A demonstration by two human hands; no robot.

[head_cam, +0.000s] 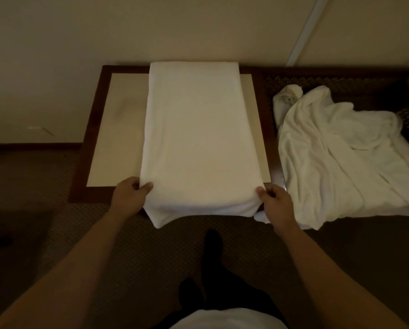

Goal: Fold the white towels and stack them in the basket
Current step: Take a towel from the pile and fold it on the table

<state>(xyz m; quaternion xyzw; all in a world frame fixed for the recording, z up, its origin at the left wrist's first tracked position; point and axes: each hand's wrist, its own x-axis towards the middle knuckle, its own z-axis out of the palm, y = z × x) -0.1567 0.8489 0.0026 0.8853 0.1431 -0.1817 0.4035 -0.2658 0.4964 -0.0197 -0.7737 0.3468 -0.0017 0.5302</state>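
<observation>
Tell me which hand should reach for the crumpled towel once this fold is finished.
Right, probably. The right hand pinches the near right corner of the folded towel, and the crumpled towel lies directly beside it. The left hand would have to cross over.

A long white towel (194, 138) lies folded down the middle of the bench (89, 129), its near end hanging over the front edge. The left hand (129, 195) pinches the near left corner and the right hand (275, 203) pinches the near right corner. A crumpled white towel (336, 157) sits toward the right edge.
</observation>
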